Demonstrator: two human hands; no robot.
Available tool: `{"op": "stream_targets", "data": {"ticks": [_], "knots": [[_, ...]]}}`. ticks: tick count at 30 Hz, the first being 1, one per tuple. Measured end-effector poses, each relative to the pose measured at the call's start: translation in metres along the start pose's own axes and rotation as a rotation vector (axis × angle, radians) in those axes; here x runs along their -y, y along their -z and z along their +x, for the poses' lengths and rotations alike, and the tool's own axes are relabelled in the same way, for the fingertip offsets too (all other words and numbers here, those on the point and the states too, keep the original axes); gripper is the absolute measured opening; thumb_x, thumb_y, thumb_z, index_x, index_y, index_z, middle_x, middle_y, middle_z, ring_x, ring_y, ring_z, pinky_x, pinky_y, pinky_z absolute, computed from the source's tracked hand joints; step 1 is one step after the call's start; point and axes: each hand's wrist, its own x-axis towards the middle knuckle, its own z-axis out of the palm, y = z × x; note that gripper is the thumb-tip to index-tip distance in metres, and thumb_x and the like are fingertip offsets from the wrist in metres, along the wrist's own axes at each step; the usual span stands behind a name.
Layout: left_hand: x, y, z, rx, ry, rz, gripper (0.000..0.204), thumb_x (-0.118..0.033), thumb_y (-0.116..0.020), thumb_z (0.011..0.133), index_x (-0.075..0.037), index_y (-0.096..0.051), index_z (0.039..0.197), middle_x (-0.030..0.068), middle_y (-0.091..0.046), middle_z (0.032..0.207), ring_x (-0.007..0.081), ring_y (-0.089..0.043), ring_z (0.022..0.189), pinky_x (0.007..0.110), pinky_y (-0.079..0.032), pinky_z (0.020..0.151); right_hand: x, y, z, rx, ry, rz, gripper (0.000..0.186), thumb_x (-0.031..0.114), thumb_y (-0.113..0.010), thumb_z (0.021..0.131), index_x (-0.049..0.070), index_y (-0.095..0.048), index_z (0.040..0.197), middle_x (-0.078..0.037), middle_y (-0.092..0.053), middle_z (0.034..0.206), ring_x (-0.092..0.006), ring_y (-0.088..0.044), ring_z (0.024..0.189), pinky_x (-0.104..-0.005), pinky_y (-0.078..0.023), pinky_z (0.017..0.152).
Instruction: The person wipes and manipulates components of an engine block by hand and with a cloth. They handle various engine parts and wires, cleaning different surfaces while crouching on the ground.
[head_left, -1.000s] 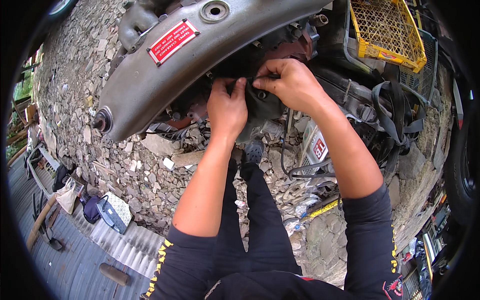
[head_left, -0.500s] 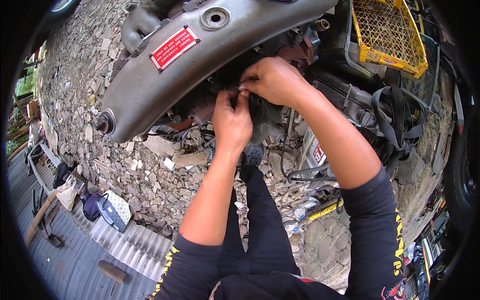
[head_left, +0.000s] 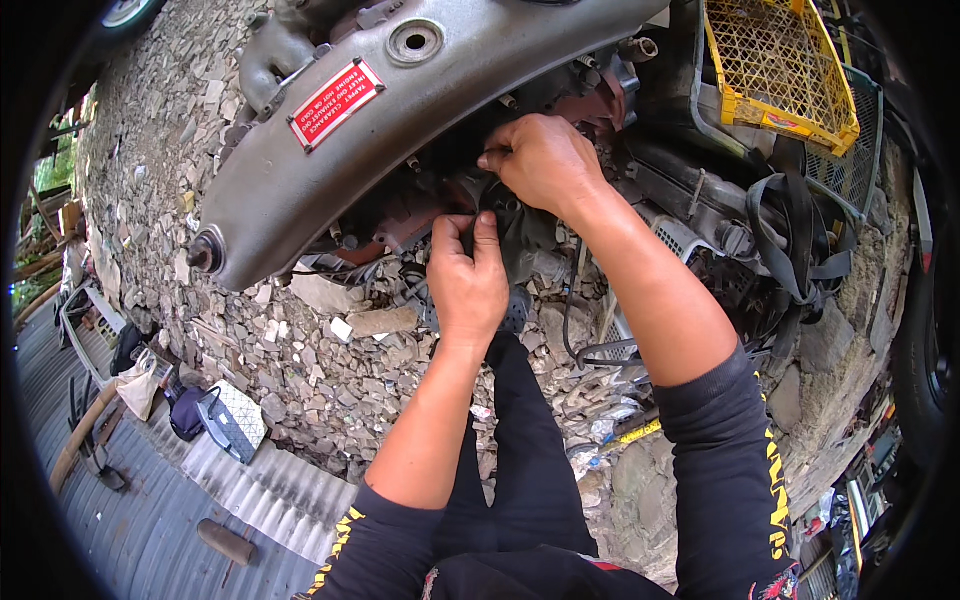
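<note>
"Below the lower edge of the engine cover (head_left: 400,125), how do the hands sit?"
"The right hand (head_left: 550,168) curls close in; the left hand (head_left: 470,275) is lower, thumb up."
"And the dark cloth (head_left: 525,230)?"
"Hanging off that edge beside both, perhaps so each can reach it. I can't tell whether either grip is closed."

Cannot make out the far side of the right hand (head_left: 550,165), turned into shadow below the grey engine cover (head_left: 420,100), nor identify the dark limp piece (head_left: 527,230) partly covered by it. Cut off: cover and yellow crate (head_left: 790,122) by the upper edge, right-side tyre (head_left: 917,360) by the view's black rim.
</note>
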Motion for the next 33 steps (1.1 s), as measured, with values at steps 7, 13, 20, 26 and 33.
{"op": "stream_targets", "data": {"ticks": [7,13,20,26,33], "knots": [[0.005,0.005,0.029,0.038,0.037,0.108,0.031,-0.030,-0.063,0.091,0.000,-0.058,0.089,0.0192,-0.064,0.077,0.0297,-0.062,0.072,0.037,-0.047,0.068,-0.017,0.014,-0.031,-0.125,-0.151,0.100,0.026,0.028,-0.068,0.081,0.005,-0.071,0.095,-0.021,-0.068,0.089,-0.0375,-0.065,0.090,-0.0424,-0.050,0.080],[0.014,0.003,0.040,0.029,0.089,0.092,0.032,-0.029,-0.065,0.089,0.002,-0.059,0.086,0.0190,-0.066,0.079,0.0300,-0.064,0.075,0.037,-0.048,0.071,-0.016,0.013,-0.040,-0.150,-0.156,0.168,0.031,0.025,-0.070,0.080,-0.004,-0.067,0.091,-0.022,-0.067,0.082,-0.0353,-0.067,0.082,-0.0387,-0.050,0.075],[-0.004,0.011,0.002,0.076,0.003,-0.001,0.027,-0.025,-0.067,0.086,0.001,-0.059,0.084,0.0115,-0.063,0.072,0.0165,-0.057,0.065,0.032,-0.047,0.063,-0.052,-0.006,-0.020,-0.118,-0.222,0.353,0.027,0.023,-0.070,0.084,-0.004,-0.068,0.090,-0.010,-0.067,0.076,-0.0147,-0.058,0.068,-0.0311,-0.047,0.065],[-0.029,0.011,0.003,0.126,-0.022,0.082,0.023,-0.021,-0.066,0.088,0.000,-0.058,0.086,0.0110,-0.061,0.071,0.0148,-0.053,0.066,0.030,-0.045,0.063,-0.065,-0.044,-0.043,-0.223,-0.484,1.012,0.023,0.020,-0.069,0.085,-0.002,-0.067,0.081,-0.004,-0.060,0.069,-0.0122,-0.050,0.063,-0.0299,-0.041,0.058],[0.005,0.037,-0.001,0.221,-0.107,0.196,0.022,-0.021,-0.065,0.089,0.000,-0.058,0.086,0.0115,-0.063,0.072,0.0143,-0.054,0.067,0.030,-0.046,0.064,-0.039,-0.019,-0.028,-0.181,-0.307,0.791,0.024,0.018,-0.069,0.085,-0.005,-0.066,0.086,-0.007,-0.063,0.073,-0.0116,-0.054,0.068,-0.0288,-0.044,0.063]]}}
